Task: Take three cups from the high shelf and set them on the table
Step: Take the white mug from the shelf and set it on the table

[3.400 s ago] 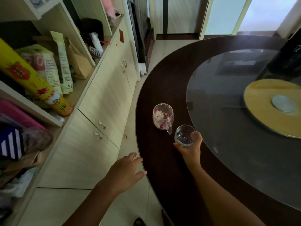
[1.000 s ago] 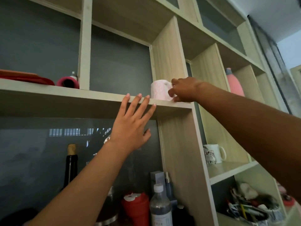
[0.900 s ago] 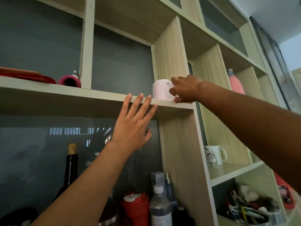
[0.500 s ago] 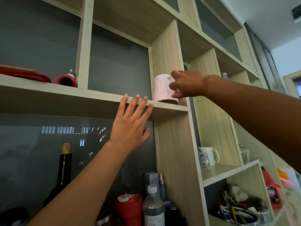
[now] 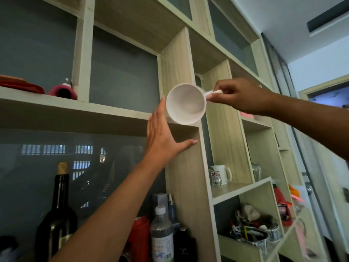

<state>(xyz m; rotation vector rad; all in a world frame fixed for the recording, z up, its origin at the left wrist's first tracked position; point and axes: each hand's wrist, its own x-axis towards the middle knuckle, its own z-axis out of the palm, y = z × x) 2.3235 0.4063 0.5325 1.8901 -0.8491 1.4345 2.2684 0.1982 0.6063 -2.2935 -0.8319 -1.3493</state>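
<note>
My right hand (image 5: pixel 238 97) pinches the handle of a white-and-pink cup (image 5: pixel 186 104), held in the air just off the high shelf (image 5: pixel 79 112). The cup is tipped so that its white inside faces me. My left hand (image 5: pixel 164 137) is flat and open against the shelf's front edge, its fingertips right beside the cup's rim and its thumb on the upright panel. The table is out of view.
A white mug (image 5: pixel 221 174) and a glass jar (image 5: pixel 255 172) stand on a lower shelf to the right. A dark wine bottle (image 5: pixel 59 214), a clear plastic bottle (image 5: pixel 162 237) and a red container sit below. A pink roll (image 5: pixel 63 90) lies on the high shelf.
The cup has left the shelf: my right hand lifted it by the handle and tilted its mouth toward me. My left hand slid right along the shelf edge.
</note>
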